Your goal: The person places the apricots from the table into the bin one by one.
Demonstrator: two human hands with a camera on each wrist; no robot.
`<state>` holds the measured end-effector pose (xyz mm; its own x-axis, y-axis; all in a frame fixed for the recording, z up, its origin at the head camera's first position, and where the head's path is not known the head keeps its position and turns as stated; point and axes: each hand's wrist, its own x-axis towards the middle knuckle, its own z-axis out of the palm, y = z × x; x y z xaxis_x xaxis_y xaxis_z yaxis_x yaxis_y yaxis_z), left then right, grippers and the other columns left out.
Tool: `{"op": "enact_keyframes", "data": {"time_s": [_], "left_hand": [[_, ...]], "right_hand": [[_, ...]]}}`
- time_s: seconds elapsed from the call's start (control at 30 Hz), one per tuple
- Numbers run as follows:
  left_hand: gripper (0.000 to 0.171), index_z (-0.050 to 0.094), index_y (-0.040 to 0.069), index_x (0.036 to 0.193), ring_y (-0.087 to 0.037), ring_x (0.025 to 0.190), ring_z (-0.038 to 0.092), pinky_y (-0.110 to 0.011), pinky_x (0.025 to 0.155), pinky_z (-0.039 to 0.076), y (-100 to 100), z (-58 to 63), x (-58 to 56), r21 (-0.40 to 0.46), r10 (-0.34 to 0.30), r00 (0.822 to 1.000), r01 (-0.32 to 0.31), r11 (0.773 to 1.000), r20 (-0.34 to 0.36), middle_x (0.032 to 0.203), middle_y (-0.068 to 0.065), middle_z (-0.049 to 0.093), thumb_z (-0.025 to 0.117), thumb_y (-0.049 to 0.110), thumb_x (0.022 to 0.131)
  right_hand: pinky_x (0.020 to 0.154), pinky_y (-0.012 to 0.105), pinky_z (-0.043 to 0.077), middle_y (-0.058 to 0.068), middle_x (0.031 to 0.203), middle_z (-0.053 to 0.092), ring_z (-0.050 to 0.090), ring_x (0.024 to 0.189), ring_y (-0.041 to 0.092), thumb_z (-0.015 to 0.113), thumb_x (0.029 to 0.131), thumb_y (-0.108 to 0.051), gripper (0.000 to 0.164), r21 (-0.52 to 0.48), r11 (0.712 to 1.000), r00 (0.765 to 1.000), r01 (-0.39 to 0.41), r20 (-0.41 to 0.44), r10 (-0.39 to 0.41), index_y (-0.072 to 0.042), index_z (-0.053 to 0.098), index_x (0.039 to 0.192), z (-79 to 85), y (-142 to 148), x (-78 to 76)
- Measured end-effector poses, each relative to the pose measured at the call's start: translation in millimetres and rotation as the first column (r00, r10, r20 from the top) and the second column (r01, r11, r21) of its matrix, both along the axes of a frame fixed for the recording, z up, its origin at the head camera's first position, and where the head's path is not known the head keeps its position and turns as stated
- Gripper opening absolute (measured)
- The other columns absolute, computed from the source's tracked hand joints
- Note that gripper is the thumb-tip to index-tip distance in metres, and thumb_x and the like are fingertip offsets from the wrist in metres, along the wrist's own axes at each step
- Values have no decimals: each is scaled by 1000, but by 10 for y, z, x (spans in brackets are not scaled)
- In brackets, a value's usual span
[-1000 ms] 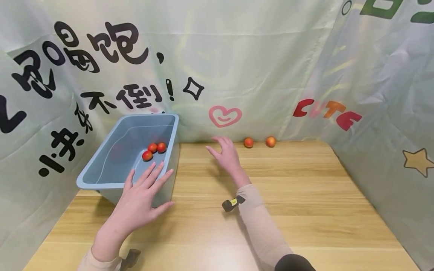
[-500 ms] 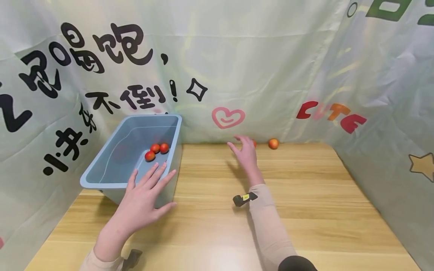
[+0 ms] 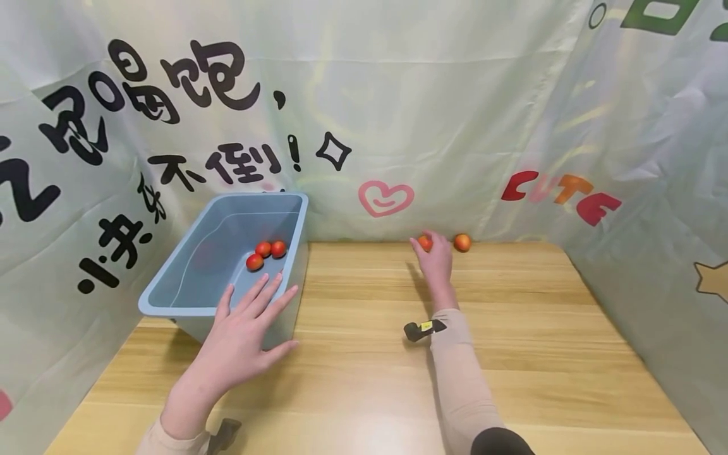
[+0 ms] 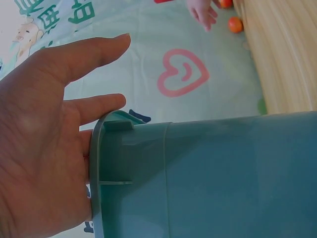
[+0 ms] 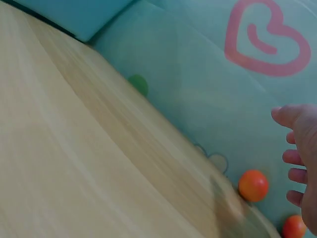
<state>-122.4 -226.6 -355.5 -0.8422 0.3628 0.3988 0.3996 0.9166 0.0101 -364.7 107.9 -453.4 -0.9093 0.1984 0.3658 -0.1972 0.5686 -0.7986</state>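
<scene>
My left hand [image 3: 236,347], fingers straight and spread, rests over the near right corner of a blue plastic bin [image 3: 176,311]; the left wrist view shows its fingers [image 4: 101,106] at the bin's rim. Several small red round fruits, like cherry tomatoes, are in sight. Three of them, one being a tomato [image 3: 254,262], lie inside the bin. My right hand [image 3: 438,262] reaches to the back of the table, beside a tomato [image 5: 253,185] that it partly hides in the head view. In the right wrist view its fingers stand apart from that tomato. Another tomato [image 3: 462,242] lies to the right.
A wooden table [image 3: 364,354] carries the bin on its left side. Printed fabric [image 3: 421,114] hangs behind and along both sides. Both tomatoes outside the bin lie at the table's back edge, against the fabric.
My right hand has moved right, to the nearer of the two tomatoes at the back edge. My left hand has stayed at the bin. The head view has shifted slightly.
</scene>
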Motion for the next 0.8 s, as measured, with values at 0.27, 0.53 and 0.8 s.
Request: {"op": "enact_keyframes", "data": {"time_s": [0.27, 0.53, 0.8], "left_hand": [[87, 37, 31, 150, -31, 144, 36, -71, 109, 17, 3, -12, -12, -5, -3, 1000, 3, 1000, 1, 156, -6, 38, 75, 55, 75], [87, 39, 30, 150, -31, 144, 36, -70, 110, 17, 4, -18, -17, -10, -6, 1000, 6, 1000, -7, 156, -6, 39, 75, 55, 75], [87, 37, 31, 150, -31, 144, 36, -70, 110, 17, -9, -10, -12, -12, 0, 1000, 0, 1000, -13, 156, -5, 39, 74, 55, 75]], "right_hand": [[104, 54, 34, 23, 129, 56, 43, 125, 42, 72, 87, -33, 52, 14, 995, 994, 99, 36, -99, -1, 59, 126, -131, 97, -94], [106, 56, 32, 22, 133, 54, 40, 129, 41, 72, 86, -37, 56, 51, 992, 988, 115, 99, -120, -4, 56, 128, -216, 179, -216], [102, 58, 35, 23, 133, 56, 44, 124, 43, 69, 87, -36, 56, 161, 983, 984, 87, 138, -110, -3, 55, 131, -212, 171, -323]]}}
